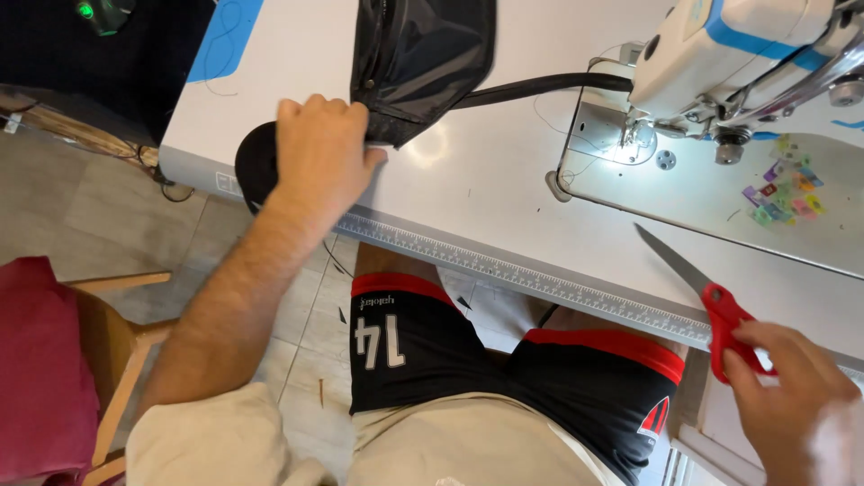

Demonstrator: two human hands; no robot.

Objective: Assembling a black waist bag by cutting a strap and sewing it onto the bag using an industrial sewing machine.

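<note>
Two hands busy: left hand [319, 148] pinning black bag [418, 63] at table [477, 193] front edge, right hand [792, 396] clamped on red scissors [711, 292]; open blade could snag strap [540, 87]

The counter [486, 180] is white, edged with a grey ruled strip [531, 281]. On it lies a glossy black bag [418, 58] with a black strap [540, 87]. The scissors [711, 301] have red handles and silver blades. The sewing machine [738, 45] is white with a blue band; small pastel clips [783, 191] sit beside it. The shorts [504, 369] are black, trimmed red. A maroon cushion [40, 369] covers the wooden chair [121, 351].
</note>
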